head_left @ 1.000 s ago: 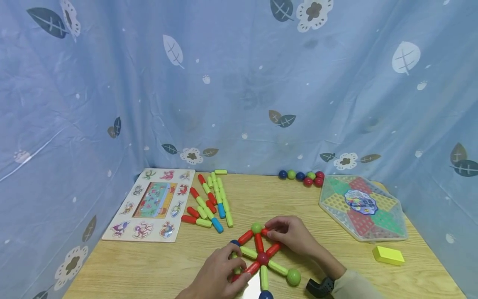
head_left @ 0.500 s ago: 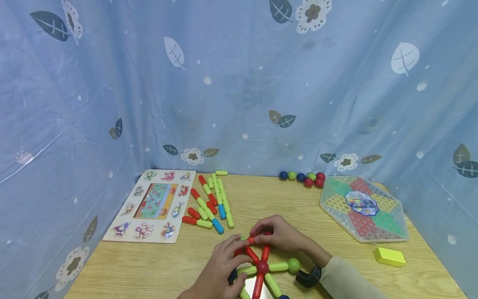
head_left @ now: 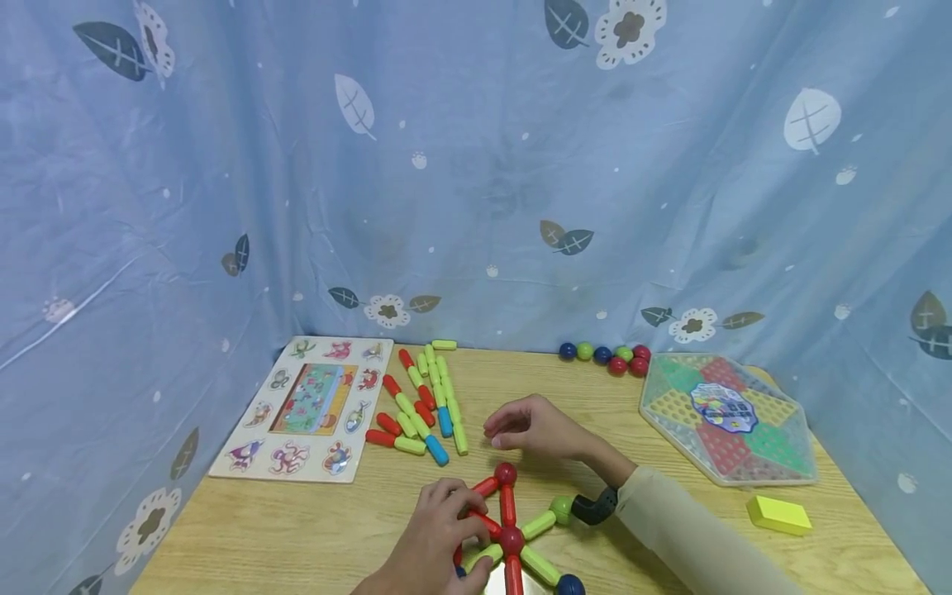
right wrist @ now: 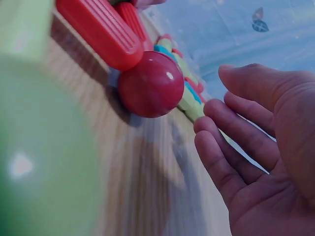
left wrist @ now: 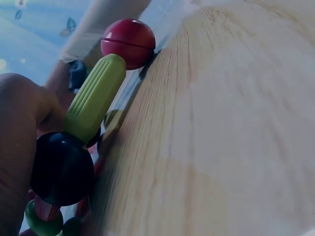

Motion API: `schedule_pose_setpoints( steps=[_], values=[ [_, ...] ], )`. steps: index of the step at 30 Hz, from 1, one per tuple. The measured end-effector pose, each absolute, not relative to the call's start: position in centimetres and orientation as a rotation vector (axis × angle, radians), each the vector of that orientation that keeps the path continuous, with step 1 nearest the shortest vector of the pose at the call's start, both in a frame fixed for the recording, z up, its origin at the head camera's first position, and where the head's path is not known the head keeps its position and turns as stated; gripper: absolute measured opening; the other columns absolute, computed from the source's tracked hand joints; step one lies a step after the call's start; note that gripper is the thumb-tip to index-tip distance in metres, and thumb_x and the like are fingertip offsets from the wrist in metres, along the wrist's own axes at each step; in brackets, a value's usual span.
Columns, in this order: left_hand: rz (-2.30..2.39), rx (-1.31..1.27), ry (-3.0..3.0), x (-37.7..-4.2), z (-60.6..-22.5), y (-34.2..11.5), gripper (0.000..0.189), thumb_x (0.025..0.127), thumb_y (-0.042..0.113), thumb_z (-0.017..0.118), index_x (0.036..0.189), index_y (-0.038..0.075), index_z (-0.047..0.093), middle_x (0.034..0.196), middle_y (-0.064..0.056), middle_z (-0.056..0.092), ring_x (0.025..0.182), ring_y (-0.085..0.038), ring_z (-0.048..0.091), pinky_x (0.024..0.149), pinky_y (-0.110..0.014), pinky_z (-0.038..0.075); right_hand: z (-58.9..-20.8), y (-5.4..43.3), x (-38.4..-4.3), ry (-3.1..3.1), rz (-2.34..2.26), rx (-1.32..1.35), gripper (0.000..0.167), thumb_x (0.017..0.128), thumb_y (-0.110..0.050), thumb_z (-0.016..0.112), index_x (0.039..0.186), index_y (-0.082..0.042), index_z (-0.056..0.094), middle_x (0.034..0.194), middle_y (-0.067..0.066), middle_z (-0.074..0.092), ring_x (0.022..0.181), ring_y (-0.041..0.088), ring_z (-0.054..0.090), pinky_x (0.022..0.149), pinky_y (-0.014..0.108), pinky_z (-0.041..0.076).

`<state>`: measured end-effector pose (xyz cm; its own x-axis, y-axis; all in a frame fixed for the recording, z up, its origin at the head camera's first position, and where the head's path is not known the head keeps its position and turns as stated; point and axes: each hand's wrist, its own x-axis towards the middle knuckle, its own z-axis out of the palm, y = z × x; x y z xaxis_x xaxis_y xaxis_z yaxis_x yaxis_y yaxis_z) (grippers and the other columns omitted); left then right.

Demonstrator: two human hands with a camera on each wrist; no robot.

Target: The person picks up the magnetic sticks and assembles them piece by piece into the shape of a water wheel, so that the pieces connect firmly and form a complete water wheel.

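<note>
The left hand (head_left: 440,537) curls over the left side of the ball-and-rod frame (head_left: 511,541), gripping it on the near part of the wooden table (head_left: 245,529); the right hand (head_left: 541,428), released, fingers loose, hovers just beyond the outer red ball (head_left: 506,473); loose rods (head_left: 419,425) lie farther left, beside the puzzle board (head_left: 241,417).

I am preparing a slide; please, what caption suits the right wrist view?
Right hand holding nothing near a red ball with two red rods, a blurred green ball in front.
</note>
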<state>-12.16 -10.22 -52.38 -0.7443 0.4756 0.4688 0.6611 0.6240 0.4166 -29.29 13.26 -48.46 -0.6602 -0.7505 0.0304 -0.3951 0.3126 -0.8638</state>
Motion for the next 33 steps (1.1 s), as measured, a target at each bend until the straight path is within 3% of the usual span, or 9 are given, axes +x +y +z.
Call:
schedule_pose_setpoints(
  steps=[7, 14, 20, 26, 33],
  values=[
    [-0.831, -0.871, -2.587, -12.0, -52.4, -10.4, 0.018, 0.084, 0.038, 0.084, 0.075, 0.037, 0.068, 0.113, 0.019, 0.062, 0.114, -0.008, 0.048, 0.094, -0.048, 0.048, -48.1, 10.7, -30.3, 2.258, -1.237, -1.062, 0.029, 0.099, -0.021, 0.083, 0.124, -0.007, 0.080, 0.113, 0.005, 0.082, 0.101, 0.014, 0.077, 0.089, 0.026, 0.063],
    [-0.860, -0.871, -2.602, -12.0, -52.1, -10.5, 0.018, 0.086, 0.037, 0.083, 0.075, 0.037, 0.068, 0.112, 0.019, 0.063, 0.113, -0.008, 0.048, 0.093, -0.047, 0.047, -48.4, 7.9, -30.8, 2.381, -1.107, -1.104, 0.031, 0.093, -0.028, 0.091, 0.117, -0.013, 0.081, 0.102, -0.005, 0.079, 0.089, 0.004, 0.073, 0.082, 0.024, 0.062],
    [-0.869, -0.860, -2.619, -11.9, -52.1, -10.5, 0.018, 0.088, 0.039, 0.082, 0.076, 0.038, 0.068, 0.112, 0.020, 0.063, 0.113, -0.008, 0.048, 0.094, -0.047, 0.047, -48.5, 6.5, -30.5, 2.514, -1.009, -1.125, 0.036, 0.088, -0.030, 0.094, 0.114, -0.012, 0.076, 0.098, -0.003, 0.076, 0.084, 0.003, 0.067, 0.077, 0.023, 0.058],
    [-0.875, -0.865, -2.619, -11.9, -52.1, -10.6, 0.017, 0.087, 0.038, 0.082, 0.076, 0.038, 0.069, 0.112, 0.019, 0.063, 0.113, -0.008, 0.048, 0.094, -0.046, 0.047, -48.6, 6.4, -30.2, 2.532, -0.994, -1.156, 0.028, 0.088, -0.011, 0.087, 0.113, -0.012, 0.077, 0.100, 0.000, 0.076, 0.084, 0.005, 0.067, 0.077, 0.023, 0.058],
    [-0.892, -0.864, -2.619, -12.0, -52.1, -10.6, 0.017, 0.088, 0.038, 0.081, 0.076, 0.038, 0.069, 0.112, 0.019, 0.063, 0.113, -0.008, 0.048, 0.094, -0.046, 0.047, -48.5, 7.1, -30.0, 2.525, -0.904, -1.220, 0.029, 0.092, -0.006, 0.080, 0.120, -0.014, 0.081, 0.107, -0.003, 0.080, 0.089, 0.004, 0.069, 0.082, 0.023, 0.059]
  ],
)
